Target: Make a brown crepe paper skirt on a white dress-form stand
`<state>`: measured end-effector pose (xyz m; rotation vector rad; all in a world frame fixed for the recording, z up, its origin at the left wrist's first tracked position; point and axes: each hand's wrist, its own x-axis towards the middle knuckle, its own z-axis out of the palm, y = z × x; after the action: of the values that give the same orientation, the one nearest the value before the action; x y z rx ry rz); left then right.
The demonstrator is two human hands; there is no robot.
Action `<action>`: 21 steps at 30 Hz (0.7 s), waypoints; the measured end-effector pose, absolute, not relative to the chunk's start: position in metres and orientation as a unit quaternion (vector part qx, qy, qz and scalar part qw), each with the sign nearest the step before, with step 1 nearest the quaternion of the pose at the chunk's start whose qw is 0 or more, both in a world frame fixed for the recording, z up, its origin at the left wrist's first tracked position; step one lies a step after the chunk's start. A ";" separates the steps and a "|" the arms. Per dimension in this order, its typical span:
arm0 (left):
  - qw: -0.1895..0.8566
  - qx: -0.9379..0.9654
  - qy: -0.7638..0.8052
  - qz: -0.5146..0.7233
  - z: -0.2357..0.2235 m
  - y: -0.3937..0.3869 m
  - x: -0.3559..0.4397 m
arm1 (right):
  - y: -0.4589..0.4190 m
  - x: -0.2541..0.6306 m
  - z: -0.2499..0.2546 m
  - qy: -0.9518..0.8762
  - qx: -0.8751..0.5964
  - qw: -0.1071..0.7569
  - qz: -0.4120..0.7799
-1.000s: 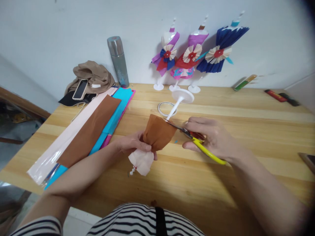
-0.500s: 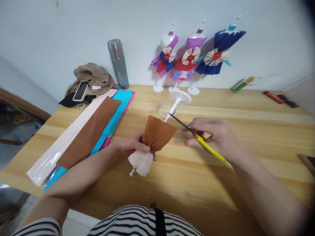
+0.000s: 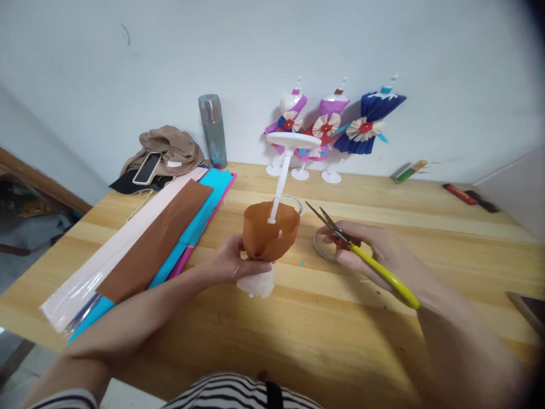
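Note:
My left hand (image 3: 230, 262) is closed round the gathered middle of a paper-dressed figurine, held upside down above the table. Its brown crepe paper (image 3: 270, 238) flares upward like a cup, and pale pink paper (image 3: 258, 282) hangs below my fingers. From inside the brown paper rises a white stand (image 3: 293, 140) with a round base on top. My right hand (image 3: 374, 241) grips scissors (image 3: 378, 271) with a yellow handle. Their blades are slightly apart, pointing toward the brown paper without touching it. The scissors' other handle is mostly hidden by my fingers.
Three dressed figurines (image 3: 366, 129) stand against the wall. Tape rolls (image 3: 318, 248) lie on the wooden table (image 3: 191, 341). Crepe paper sheets (image 3: 157, 244), a phone (image 3: 147, 168), a cloth bundle (image 3: 170, 145) and a thermos (image 3: 214, 133) are on the left. A green tube (image 3: 411, 172) lies back right.
My left hand has turned the figurine more upright, base up, so the brown paper's opening shows. The scissors have shifted slightly right and down, their blades now apart. The view has tilted upward.

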<state>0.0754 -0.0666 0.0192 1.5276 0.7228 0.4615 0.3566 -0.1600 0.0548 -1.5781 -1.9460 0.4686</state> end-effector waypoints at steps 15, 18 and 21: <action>0.373 0.818 0.380 0.219 0.033 -0.082 0.082 | -0.169 0.330 0.074 -0.721 -0.652 0.194 0.132; 0.342 0.829 0.395 0.200 0.031 -0.081 0.083 | -0.168 0.326 0.074 -0.726 -0.650 0.189 0.121; 0.336 0.827 0.379 0.243 0.028 -0.080 0.082 | -0.168 0.322 0.072 -0.729 -0.649 0.186 0.113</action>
<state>0.0817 -0.0803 0.0280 2.1566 0.9891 0.6342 0.3221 -0.1678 0.0721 -1.8285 -2.0538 0.3191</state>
